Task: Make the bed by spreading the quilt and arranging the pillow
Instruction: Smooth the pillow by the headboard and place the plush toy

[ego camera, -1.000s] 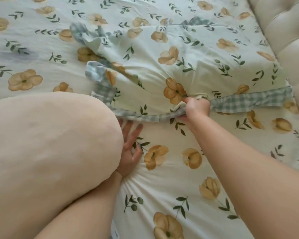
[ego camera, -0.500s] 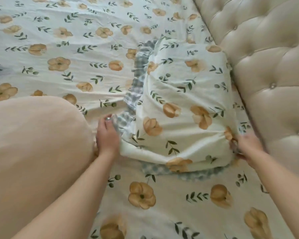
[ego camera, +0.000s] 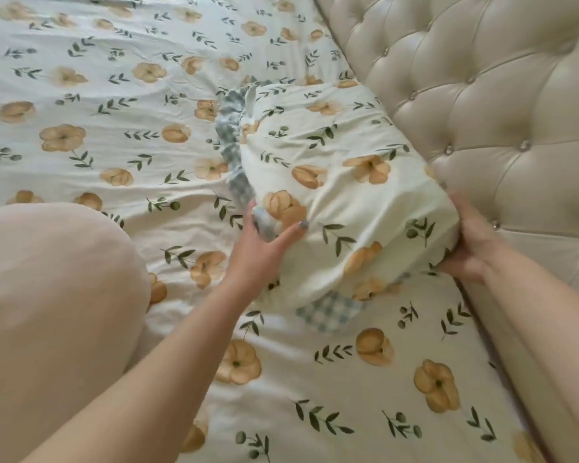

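The pillow [ego camera: 341, 195] has a cream cover with orange flowers and a blue gingham frill. It lies on the matching floral sheet [ego camera: 114, 95], its right side against the headboard [ego camera: 482, 95]. My left hand [ego camera: 261, 252] grips the pillow's near left corner, with the frill bunched between thumb and fingers. My right hand [ego camera: 472, 245] holds the near right corner, fingers curled under it, squeezed between the pillow and the headboard. No spread quilt can be picked out.
A large pale pink rounded mass of fabric [ego camera: 47, 329] fills the lower left, close to my left forearm. The tufted cream headboard runs along the right side. Wrinkled floral sheet stretches away to the far left.
The pillow now lies along the headboard. My left hand left the sheet and took the near left corner. My right hand shifted from the frill to the near right corner.
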A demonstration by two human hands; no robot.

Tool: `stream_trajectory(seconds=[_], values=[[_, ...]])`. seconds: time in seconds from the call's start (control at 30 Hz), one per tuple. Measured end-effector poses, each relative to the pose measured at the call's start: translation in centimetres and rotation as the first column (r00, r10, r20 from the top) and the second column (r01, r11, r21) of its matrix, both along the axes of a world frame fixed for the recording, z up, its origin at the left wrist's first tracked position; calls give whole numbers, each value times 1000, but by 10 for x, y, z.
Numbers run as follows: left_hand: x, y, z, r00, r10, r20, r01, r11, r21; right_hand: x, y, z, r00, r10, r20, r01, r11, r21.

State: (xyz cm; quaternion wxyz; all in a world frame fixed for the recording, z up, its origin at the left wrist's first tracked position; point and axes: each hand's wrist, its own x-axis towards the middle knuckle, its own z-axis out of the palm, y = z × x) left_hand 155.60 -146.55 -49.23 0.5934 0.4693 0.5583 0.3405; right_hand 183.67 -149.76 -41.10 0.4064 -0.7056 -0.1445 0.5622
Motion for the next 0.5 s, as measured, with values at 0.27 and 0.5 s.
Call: stream_trajectory(seconds=[0.27,0.5], values=[[43,-68,-40,951,-219,-219,156,949,-273,85,-65,-93,921,140,365,-36,960,-277],[84,-76,-30,999,8,-34,-18,957,-291,79,-44,-107,951,173,257,-127,974,-187]])
